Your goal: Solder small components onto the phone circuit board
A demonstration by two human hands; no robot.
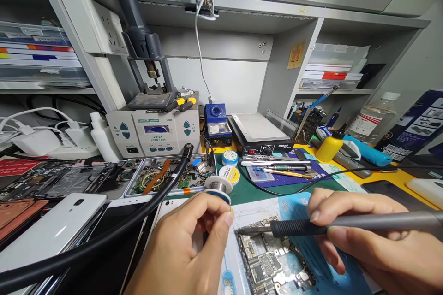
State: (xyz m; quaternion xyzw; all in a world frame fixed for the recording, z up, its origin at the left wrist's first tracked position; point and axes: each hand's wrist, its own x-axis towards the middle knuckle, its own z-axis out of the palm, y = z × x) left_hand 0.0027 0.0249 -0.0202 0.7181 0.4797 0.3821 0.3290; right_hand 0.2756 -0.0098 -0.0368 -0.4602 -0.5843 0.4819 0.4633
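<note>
My left hand (194, 239) is closed, thumb and index finger pinched together, on a small spool of solder wire (218, 186). The spool's lower part is hidden behind my fingers. My right hand (363, 235) grips a soldering iron (297, 228) by its black ribbed sleeve, the grey handle running off to the right. The iron's tip points left over the upper left corner of a phone circuit board (266, 265); whether it touches the board I cannot tell. Beneath the board lies a blue and white printed sheet (294, 207).
A thick black hose (152, 205) crosses the left side over several phones (55, 228). Behind stand a hot air station (155, 131), a tray of parts (138, 182) and a heating plate (263, 133). Tweezers (277, 163) and a yellow bottle (328, 147) are farther right.
</note>
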